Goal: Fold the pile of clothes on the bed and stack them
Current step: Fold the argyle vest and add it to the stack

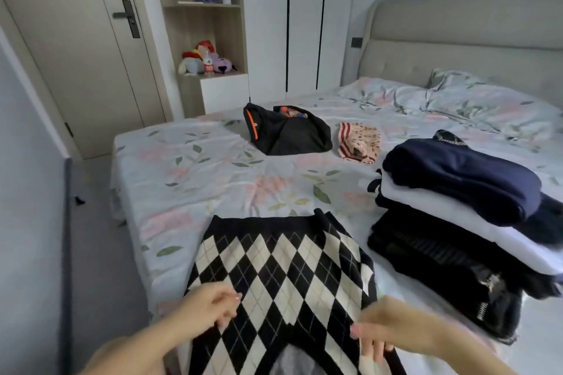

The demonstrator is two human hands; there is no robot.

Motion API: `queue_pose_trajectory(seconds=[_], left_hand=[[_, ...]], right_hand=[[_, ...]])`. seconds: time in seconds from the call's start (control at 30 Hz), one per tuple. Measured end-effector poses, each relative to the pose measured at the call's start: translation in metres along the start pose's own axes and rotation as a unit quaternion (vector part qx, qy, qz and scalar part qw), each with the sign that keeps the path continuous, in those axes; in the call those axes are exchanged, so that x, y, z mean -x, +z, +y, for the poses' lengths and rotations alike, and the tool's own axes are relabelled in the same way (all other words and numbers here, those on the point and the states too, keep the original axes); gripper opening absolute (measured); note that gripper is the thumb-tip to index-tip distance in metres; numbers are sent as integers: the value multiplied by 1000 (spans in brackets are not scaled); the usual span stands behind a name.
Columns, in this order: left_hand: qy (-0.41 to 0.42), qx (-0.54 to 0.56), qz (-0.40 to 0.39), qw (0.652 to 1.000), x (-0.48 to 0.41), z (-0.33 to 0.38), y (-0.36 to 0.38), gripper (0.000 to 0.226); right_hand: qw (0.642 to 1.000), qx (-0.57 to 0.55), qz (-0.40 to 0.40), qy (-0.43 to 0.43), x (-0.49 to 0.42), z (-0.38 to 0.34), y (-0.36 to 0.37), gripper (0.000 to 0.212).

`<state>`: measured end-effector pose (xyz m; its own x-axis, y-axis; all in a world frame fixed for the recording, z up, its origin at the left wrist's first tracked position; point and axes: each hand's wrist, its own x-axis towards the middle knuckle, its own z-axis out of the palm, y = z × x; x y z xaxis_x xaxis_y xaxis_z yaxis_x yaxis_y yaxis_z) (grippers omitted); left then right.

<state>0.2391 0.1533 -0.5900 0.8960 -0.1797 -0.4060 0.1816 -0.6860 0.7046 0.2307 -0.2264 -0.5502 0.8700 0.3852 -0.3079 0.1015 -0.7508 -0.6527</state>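
A black-and-cream argyle knit vest (283, 268) lies flat on the floral bed sheet (195, 173), near the front edge, with its neckline toward me. My left hand (210, 304) rests on the vest's left side, fingers loosely bent. Over the vest's right shoulder strap my right hand (380, 329) touches the fabric with its fingers pointing down. To the right stands a stack of folded clothes (457, 216): navy on top, white under it, black at the bottom. Farther back lie an unfolded black garment with an orange stripe (286, 131) and a small pink patterned garment (359, 143).
Two floral pillows (487, 100) lie against the padded headboard (457, 39) at the back right. The bed's left edge drops to a grey floor (97, 222). Beyond stand a door (91, 39), an open shelf with bottles and plush toys (207, 61) and a white wardrobe (304, 24).
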Motion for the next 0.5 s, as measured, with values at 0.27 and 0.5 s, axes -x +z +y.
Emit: queue_pose_trajectory(seconds=[0.27,0.5], left_hand=[[-61,-22,355,933,-75,-21,-30,45],[-144,68,312,937,-132,-20,-52,67]], right_hand=[[930,-134,331,83,-88,37,10,27],[956,-122,260,52,-155,45,-9,29]])
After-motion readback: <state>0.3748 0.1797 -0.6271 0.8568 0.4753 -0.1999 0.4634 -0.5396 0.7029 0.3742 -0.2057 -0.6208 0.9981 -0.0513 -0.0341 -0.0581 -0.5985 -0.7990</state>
